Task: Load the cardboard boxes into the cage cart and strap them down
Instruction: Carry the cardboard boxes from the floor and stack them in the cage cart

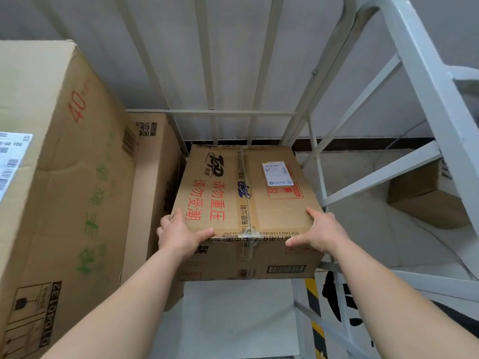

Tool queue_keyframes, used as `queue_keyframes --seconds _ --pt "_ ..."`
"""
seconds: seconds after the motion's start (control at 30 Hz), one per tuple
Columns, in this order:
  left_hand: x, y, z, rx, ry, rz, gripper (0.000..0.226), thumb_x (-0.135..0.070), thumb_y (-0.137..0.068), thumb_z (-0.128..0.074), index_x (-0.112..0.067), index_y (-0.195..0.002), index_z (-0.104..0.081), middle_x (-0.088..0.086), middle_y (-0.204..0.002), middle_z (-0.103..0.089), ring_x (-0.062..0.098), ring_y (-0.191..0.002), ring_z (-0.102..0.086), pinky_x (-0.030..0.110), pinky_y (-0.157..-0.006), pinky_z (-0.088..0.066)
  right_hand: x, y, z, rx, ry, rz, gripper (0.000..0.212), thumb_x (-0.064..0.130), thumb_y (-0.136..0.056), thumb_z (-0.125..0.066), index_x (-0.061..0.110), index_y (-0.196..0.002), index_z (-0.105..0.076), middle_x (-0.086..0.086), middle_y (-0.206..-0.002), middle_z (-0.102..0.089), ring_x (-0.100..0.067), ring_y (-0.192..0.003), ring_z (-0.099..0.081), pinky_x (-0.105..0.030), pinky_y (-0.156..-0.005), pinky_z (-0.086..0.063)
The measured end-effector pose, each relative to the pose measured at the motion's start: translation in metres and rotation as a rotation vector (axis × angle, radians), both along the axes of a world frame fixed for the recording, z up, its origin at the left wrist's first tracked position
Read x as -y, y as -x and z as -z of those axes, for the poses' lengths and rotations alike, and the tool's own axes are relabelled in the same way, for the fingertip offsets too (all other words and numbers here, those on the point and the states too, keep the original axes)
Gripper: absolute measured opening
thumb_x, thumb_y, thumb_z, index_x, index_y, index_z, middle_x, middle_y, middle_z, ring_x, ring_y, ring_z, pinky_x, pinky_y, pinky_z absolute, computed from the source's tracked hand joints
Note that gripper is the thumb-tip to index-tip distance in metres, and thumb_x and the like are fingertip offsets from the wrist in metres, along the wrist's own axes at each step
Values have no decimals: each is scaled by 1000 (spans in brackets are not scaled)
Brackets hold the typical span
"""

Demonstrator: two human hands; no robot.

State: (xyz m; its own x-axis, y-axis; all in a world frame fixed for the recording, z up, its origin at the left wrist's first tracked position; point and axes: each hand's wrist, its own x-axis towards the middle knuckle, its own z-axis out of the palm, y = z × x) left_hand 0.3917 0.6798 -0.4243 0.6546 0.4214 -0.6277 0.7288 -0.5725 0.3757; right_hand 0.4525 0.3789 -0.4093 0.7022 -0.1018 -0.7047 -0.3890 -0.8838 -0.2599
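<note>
- Cardboard, brown and taped down the middle: the box (246,193) lies straight ahead of the person, inside the cage cart (207,73), with its far end close to the back bars.
- The left hand (181,234) is clamped on the near left corner, thumb across the top edge. The right hand (321,234) grips the near right corner the same way. The hands are well apart with the box between them.
- The tape seam runs straight away from the person, midway between the hands, so neither hand is nearer.
- Just beside it on the left stands a narrow box (155,156), and nearer the person a tall box (64,177) with green print.
- Whether the held box rests on the cart floor (233,320) or hangs just above it cannot be told from this angle.
- The coming move is probably a straight push or lowering toward the back bars, keeping the left edge snug to the narrow box.
- Another box (425,200) sits outside on the ground, seen through the right-side bars, so loading looks unfinished and strapping has not begun.
</note>
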Motion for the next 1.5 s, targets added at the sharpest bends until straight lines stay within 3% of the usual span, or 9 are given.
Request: queue_keyframes --seconds 0.33,0.67,1.1,1.27,1.4,1.5 --pt "7 -1 56 -61 -54 -11 88 -53 -74 -76 -16 -140 -33 17 -143 -34 38 -132 -30 48 -107 -34 -8 7 65 35 110 -51 129 56 -48 -89 32 -152 -16 -15 -144 -29 -35 -131 -39 -46 -107 -40" --pt "12 4 109 -114 -23 -30 103 -52 -79 -72 -22 -154 -8 16 -156 -14 37 -141 -17 48 -114 -25 -12 26 132 73 128 -26 131 53 -53 -89 38 -152 -5 -21 -146 -21 -39 -135 -31 -47 -108 -40" --pt "21 8 148 -142 -27 -33 109 -50 -82 -69 -26 -154 9 17 -160 1 34 -146 -4 48 -118 -14 -11 30 164 104 205 -55 130 60 -56 -84 42 -151 2 -22 -146 -22 -38 -133 -33 -46 -109 -36" --pt "21 6 143 -125 -84 -8 95 -48 -87 -63 -19 -155 -3 17 -160 -5 34 -147 -6 47 -120 -14 -20 36 157 126 266 -120 120 68 -62 -75 32 -153 -5 -23 -157 -4 -37 -146 -10 -45 -120 -13" --pt "20 5 127 -41 -157 63 75 -50 -87 -60 -11 -145 -32 13 -149 -35 34 -139 -29 49 -112 -29 -34 39 140 197 213 -154 98 64 -72 -70 25 -151 -27 -15 -160 -8 -30 -148 -4 -44 -121 -8" --pt "23 5 102 6 -130 99 59 -47 -89 -58 -13 -135 -46 9 -138 -49 31 -131 -39 46 -107 -37 -46 38 118 239 157 -152 85 59 -79 -66 25 -149 -33 -10 -161 -14 -27 -148 -6 -44 -121 -7"
